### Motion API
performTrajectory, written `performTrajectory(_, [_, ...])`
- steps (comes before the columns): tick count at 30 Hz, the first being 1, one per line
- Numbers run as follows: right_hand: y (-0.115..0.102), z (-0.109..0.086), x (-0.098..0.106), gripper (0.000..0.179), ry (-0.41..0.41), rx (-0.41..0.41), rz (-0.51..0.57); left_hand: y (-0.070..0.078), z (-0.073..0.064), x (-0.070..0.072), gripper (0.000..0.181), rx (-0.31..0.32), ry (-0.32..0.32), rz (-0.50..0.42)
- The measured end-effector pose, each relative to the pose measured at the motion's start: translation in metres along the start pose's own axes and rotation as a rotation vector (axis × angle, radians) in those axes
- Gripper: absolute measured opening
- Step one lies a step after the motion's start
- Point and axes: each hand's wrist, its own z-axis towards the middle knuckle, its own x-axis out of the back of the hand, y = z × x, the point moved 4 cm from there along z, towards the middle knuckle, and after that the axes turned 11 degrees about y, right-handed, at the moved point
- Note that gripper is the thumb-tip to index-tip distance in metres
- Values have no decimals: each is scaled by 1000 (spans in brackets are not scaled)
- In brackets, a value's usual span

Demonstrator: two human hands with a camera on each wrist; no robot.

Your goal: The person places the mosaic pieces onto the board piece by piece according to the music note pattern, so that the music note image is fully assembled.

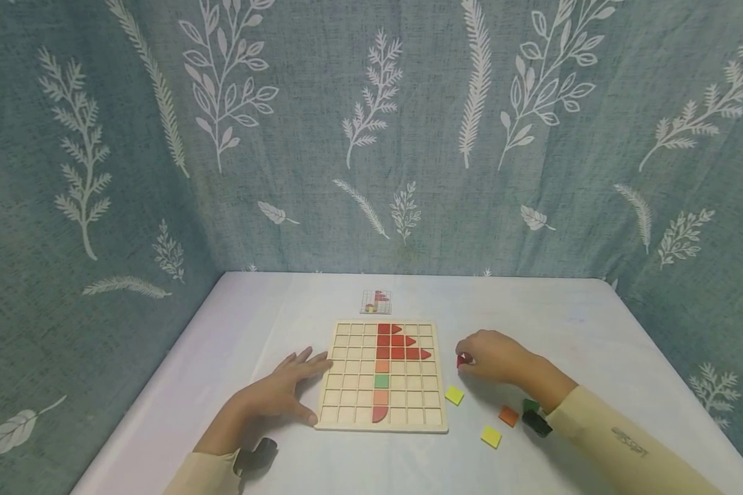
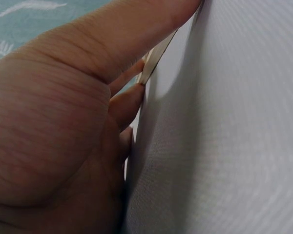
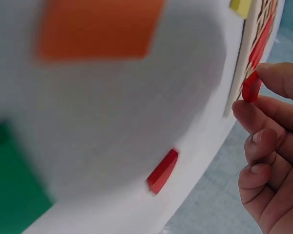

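A square wooden grid board [image 1: 413,399] lies on the table, with red, orange, green and salmon tiles set in some of its cells. My left hand [image 1: 280,389] rests spread along the board's left side, its fingers and thumb touching the edge. To the right of the board my right hand [image 1: 497,356] pinches a small red tile [image 3: 251,87] between thumb and index finger, held just above the table. Another red tile [image 3: 163,171], with a curved side, lies on the table in the right wrist view. My hand hides it in the head view.
Two yellow tiles [image 1: 491,436], an orange tile [image 1: 508,415] and a green tile [image 1: 530,405] lie loose right of the board. A small pattern card [image 1: 376,302] lies behind it. Leaf-printed cloth [image 1: 371,206] hangs at the back and sides.
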Motion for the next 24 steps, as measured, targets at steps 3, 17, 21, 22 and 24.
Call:
performTrajectory(3, [-9,5,0,12,2,18,-3,0,0,0,113,1,1,6])
performTrajectory(17, [-57,26,-8,12,5,150,62,-2,0,-1,113,16,1,21])
performTrajectory(21, [-70,31,-9,13,8,198,60,-2,1,-1,113,25,3,19])
performTrajectory(22, [-73,33,-9,13,9,208,56,-2,1,-1,113,22,2,21])
performTrajectory(24, [-79,36,-10,11,11,219,60,-1,1,0,113,16,3,16])
